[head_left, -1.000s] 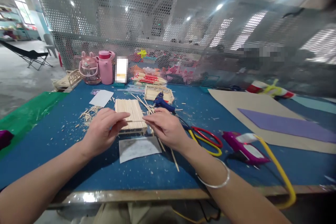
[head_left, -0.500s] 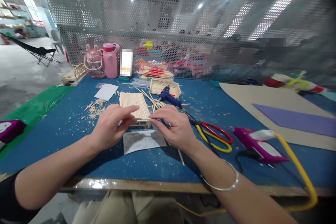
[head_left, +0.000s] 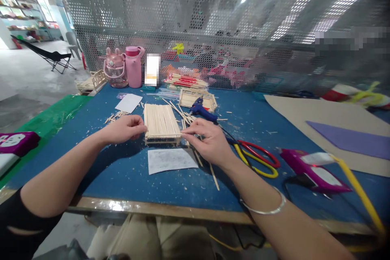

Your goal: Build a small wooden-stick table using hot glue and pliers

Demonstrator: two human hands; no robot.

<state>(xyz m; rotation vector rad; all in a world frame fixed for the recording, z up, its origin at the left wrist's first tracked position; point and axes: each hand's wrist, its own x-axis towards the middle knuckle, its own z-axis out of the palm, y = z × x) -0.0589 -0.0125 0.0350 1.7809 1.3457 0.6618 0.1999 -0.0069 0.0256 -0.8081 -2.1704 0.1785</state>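
A small model built of pale wooden sticks (head_left: pixel 161 120) stands on the blue tabletop, its top a flat row of sticks with a low rail along the front. At its left front corner, the closed fingers of my left hand (head_left: pixel 129 128) touch the edge. My right hand (head_left: pixel 207 140) pinches the right front corner between thumb and fingertips. Just in front of the model lies a rectangular grey-white sheet (head_left: pixel 172 160). Loose sticks (head_left: pixel 215 176) are strewn beside and partly under my right hand. Behind that hand lies a blue glue gun (head_left: pixel 202 111).
Scissors (head_left: pixel 258 156) with red and yellow handles lie to the right, near a purple device (head_left: pixel 315 170) with a yellow cable. A second stick frame (head_left: pixel 185 98), stick bundles (head_left: pixel 185 81) and a pink bottle (head_left: pixel 133 69) stand behind. Cardboard (head_left: pixel 289 109) covers the right side.
My left hand has moved from over the model's front to its left corner, uncovering the top and front rail. My right hand stays at the right corner. The view has shifted slightly.
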